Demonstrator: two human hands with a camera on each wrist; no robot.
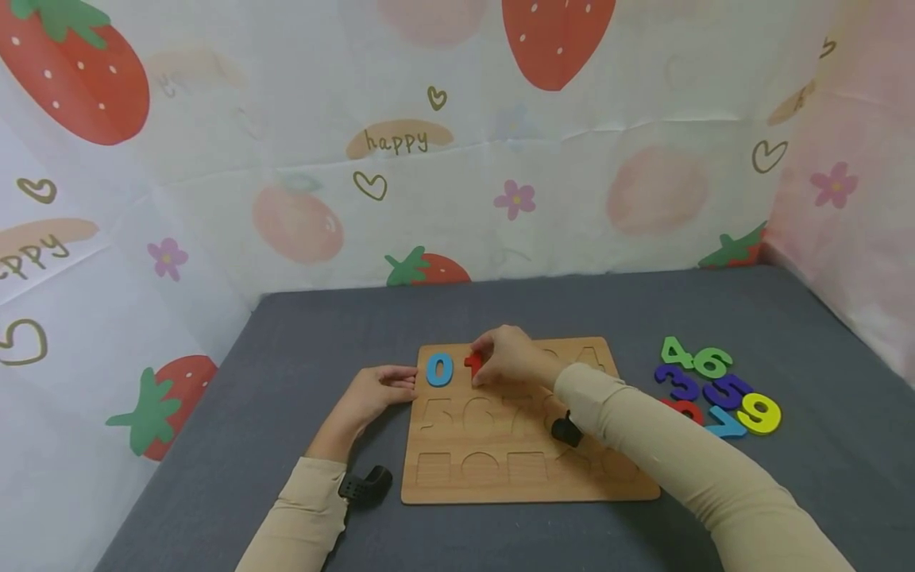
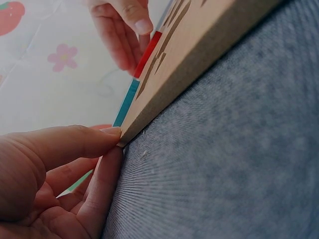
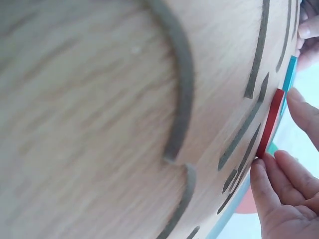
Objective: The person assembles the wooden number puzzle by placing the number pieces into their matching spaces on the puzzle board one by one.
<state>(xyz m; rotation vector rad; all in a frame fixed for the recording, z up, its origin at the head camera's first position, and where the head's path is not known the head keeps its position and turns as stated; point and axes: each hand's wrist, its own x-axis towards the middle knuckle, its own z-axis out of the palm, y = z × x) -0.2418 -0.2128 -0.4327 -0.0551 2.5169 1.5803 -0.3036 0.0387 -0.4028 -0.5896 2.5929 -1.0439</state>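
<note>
A wooden number puzzle board (image 1: pixel 529 491) with shallow cut-outs lies on the dark cloth. At its left edge my left hand (image 1: pixel 368 395) pinches the upper left side, the thumb on the rim in the left wrist view. A blue number 0 (image 1: pixel 431 371) sits in the top left slot. Just right of it, my right hand (image 1: pixel 511 356) holds a red number 1 (image 1: pixel 472 363) between thumb and fingertips. In the right wrist view, the red piece (image 3: pixel 270 123) stands slightly proud of the board, thumb at one end and fingers at the other.
Right of the board lies a loose pile of numbers: a green 4 (image 1: pixel 675 352), green 6 (image 1: pixel 712 373), purple 3 (image 1: pixel 677 384), purple 5, yellow 9 (image 1: pixel 745 415), blue 7 (image 1: pixel 725 429) and a red piece partly behind my right sleeve. A strawberry-print cloth (image 1: pixel 457 214) rises behind the table.
</note>
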